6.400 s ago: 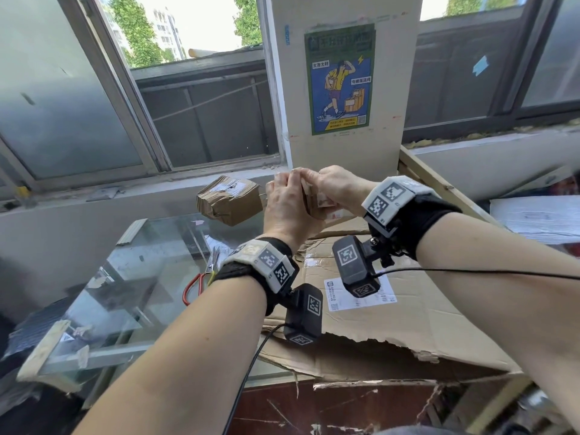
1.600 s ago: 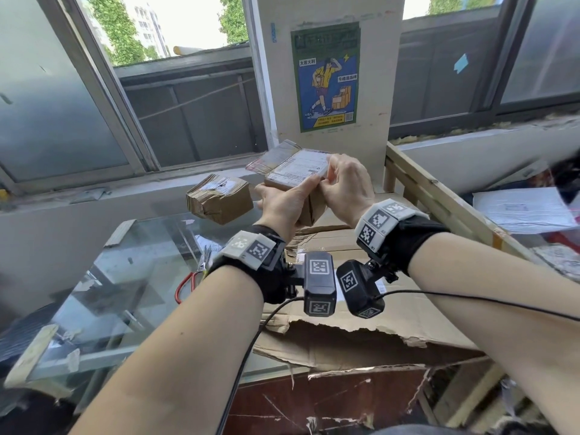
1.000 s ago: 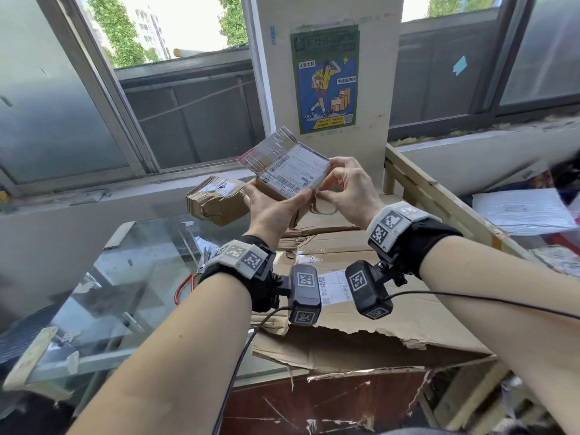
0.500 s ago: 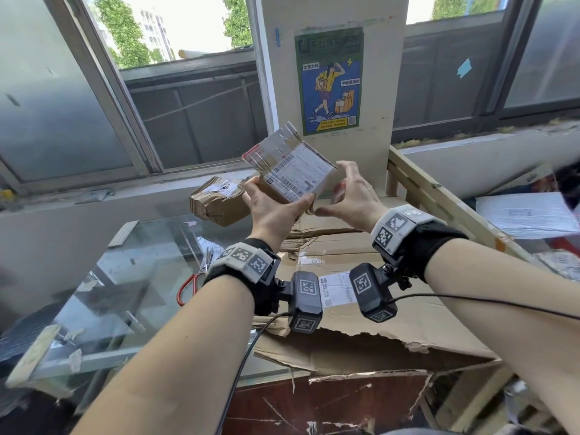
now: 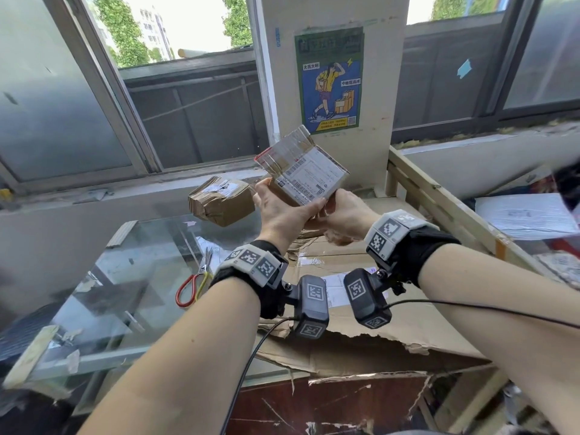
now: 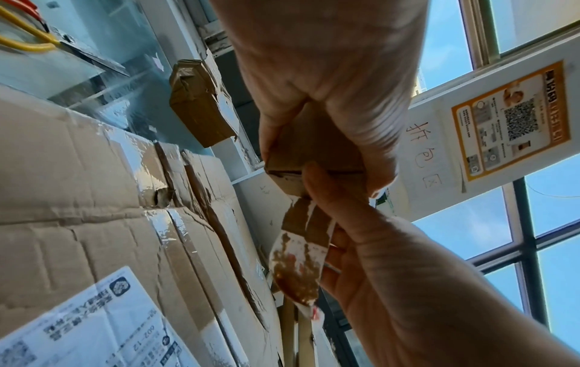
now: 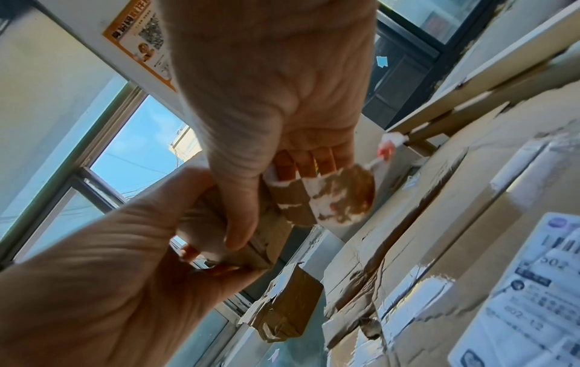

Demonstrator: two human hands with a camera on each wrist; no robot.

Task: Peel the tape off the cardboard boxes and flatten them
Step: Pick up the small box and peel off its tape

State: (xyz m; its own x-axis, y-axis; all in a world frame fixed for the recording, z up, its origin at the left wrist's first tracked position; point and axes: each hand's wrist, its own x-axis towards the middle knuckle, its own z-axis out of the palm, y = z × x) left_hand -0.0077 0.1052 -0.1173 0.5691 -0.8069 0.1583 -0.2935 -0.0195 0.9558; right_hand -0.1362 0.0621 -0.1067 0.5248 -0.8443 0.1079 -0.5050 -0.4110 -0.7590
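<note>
A big flattened carton (image 5: 386, 312) covers the right part of the glass table (image 5: 131, 277), torn along its near edge, with a white label on top. At the table's far edge, below the window sill, sits a crumpled taped box (image 5: 221, 200), well apart from the hands. Scissors (image 5: 196, 282) with red and yellow handles lie on the glass, left of the carton.

The small box (image 5: 303, 169) is held in the air above the carton, in front of the pillar with the poster (image 5: 329, 80). It is tilted; its labelled face looks toward the head camera and its long axis runs from lower right to upper left, the taped end pointing up and left.

The left hand (image 5: 281, 211) grips the box's lower end, thumb across the label edge, fingers curled behind. The right hand (image 5: 346, 215) is under the lower right corner; the wrist views show its thumb pressed on the box edge and its fingers curled round a strip of tape (image 6: 298, 260), partly peeled and carrying torn brown paper. The strip hangs from the box's underside.
</note>
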